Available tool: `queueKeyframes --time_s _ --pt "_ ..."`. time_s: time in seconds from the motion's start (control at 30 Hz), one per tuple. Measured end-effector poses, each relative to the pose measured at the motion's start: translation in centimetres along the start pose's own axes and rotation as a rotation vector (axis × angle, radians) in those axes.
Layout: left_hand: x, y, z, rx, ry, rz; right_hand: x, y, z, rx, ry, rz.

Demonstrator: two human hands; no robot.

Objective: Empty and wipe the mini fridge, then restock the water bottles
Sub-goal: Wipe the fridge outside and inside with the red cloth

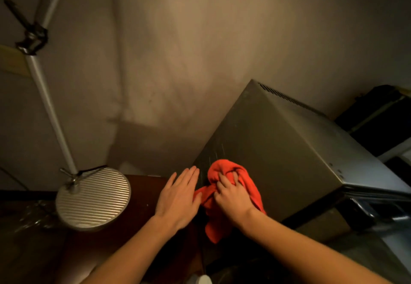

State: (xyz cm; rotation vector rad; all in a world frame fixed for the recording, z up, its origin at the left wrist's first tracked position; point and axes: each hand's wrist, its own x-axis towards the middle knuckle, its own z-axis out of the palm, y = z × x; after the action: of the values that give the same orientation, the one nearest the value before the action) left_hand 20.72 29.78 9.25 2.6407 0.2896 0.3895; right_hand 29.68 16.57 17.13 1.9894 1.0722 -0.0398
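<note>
As right hand (233, 199) grips crumpled cloth (231, 172), boxy fridge (278, 145)

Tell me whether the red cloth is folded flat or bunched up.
Bunched up: the red cloth is crumpled under the right hand, on the grey metal fridge.

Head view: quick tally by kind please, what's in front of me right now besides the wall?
Mini fridge: 1
Red cloth, gripped by the right hand: 1
Hands, counting the open left hand: 2
Lamp stand with ribbed round base: 1
Dark wooden table: 1
Water bottles: 0 clearly visible
Total: 6
</note>
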Motion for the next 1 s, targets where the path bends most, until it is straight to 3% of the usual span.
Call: queueKeyframes --time_s 0.03,0.2,0.37,0.57,0.8,1.0 --pt "-0.2 0.1 0.2 0.002 -0.002 0.009 0.0 0.2 -0.5 -0.009 -0.049 -0.032" --pt "-0.1 -0.3 1.0 0.002 0.044 0.018 3.2 3.3 -1.9 0.028 0.12 0.135" --pt "-0.4 -1.0 1.2 -0.008 0.008 0.002 4.2 1.5 0.3 0.116 0.211 0.081" --pt "-0.8 -1.0 2.3 -0.022 0.022 -0.026 -0.8 -2.2 2.6 0.138 0.162 0.026" --pt "-1.8 0.1 2.0 -0.087 0.025 -0.016 -8.3 -2.7 2.8 0.109 0.247 0.02" --pt "-2.5 -0.7 1.7 -0.087 0.029 -0.032 -5.1 -1.9 1.3 0.102 0.14 -0.018"
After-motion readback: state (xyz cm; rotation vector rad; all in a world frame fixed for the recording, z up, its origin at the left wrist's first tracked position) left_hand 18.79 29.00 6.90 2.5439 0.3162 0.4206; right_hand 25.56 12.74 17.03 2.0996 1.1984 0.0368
